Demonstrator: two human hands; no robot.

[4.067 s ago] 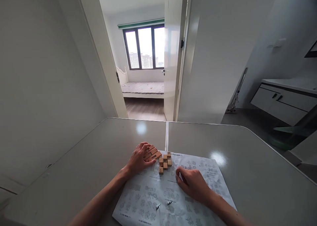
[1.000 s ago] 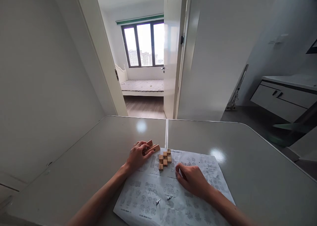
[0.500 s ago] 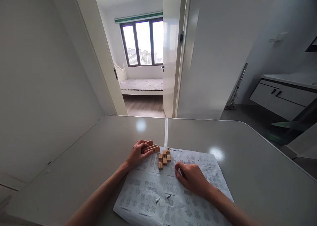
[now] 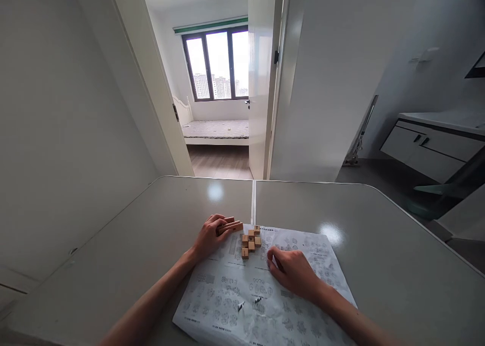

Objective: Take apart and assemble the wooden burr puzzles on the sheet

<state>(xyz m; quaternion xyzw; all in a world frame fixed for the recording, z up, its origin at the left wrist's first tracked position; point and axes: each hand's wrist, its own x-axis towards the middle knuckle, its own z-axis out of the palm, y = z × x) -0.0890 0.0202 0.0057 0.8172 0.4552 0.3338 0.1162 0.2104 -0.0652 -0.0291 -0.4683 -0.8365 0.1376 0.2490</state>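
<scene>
My left hand (image 4: 209,236) rests at the upper left edge of the paper, its fingers wrapped over several long wooden blocks (image 4: 235,227) that lie side by side. Just right of them stands a cluster of small wooden cubes (image 4: 250,242), some with dark marks on their faces; neither hand touches it. My right hand (image 4: 293,268) lies on the printed paper (image 4: 227,305) to the right of the cubes. Its fingers are curled in toward the palm, and whatever may be inside is hidden.
Two small grey-white pieces (image 4: 249,303) lie on the paper near me. A grey table (image 4: 310,204) with a centre seam holds everything. Beyond it are an open door (image 4: 261,83), a bed (image 4: 217,130) and a window (image 4: 212,65). A white cabinet (image 4: 428,141) stands far right.
The long blocks under my left hand have shifted and tipped slightly, so their ends show differently. My right hand and the cube cluster stay in place.
</scene>
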